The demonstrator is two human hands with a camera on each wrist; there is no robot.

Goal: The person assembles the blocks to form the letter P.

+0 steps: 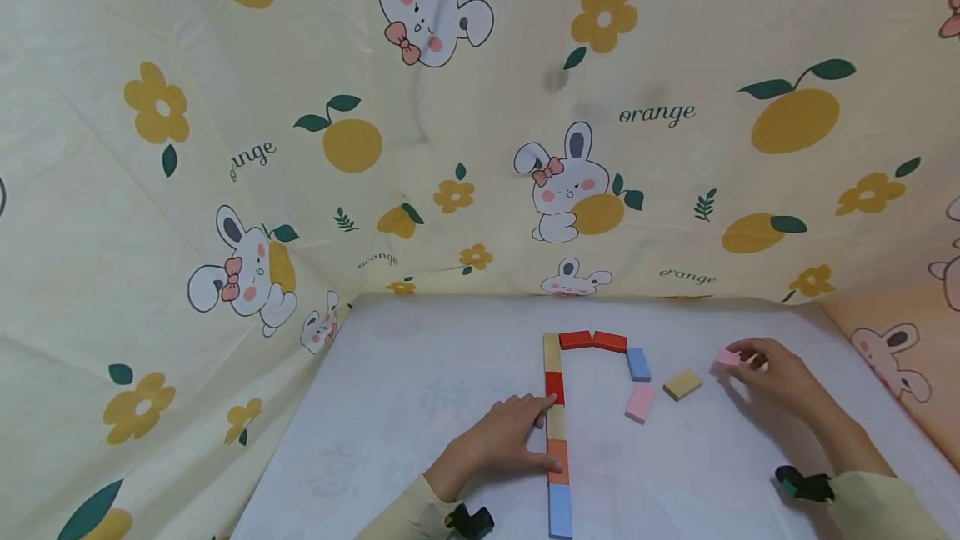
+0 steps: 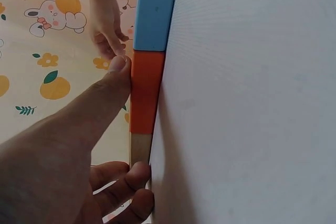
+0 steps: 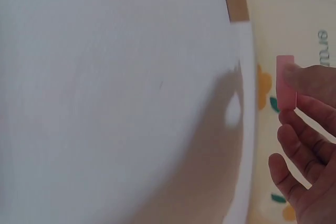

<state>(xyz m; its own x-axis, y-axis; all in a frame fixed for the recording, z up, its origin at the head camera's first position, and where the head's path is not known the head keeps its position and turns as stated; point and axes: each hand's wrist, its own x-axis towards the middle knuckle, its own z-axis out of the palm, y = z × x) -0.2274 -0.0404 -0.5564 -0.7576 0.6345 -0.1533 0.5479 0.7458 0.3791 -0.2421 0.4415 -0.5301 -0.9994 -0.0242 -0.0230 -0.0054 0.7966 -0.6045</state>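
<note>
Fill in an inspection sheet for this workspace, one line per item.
Surface: white tabletop, faint marks.
Job's things: straight row of five blocks; from its far end, two red blocks, a blue block and a pink block bend round; a tan block lies apart.
Clutter: nothing seen.
Grips: left hand touches the row; right hand pinches another pink block.
Cables: nothing seen.
Surroundings: cloth printed with rabbits, oranges and flowers; black devices at both wrists.
</note>
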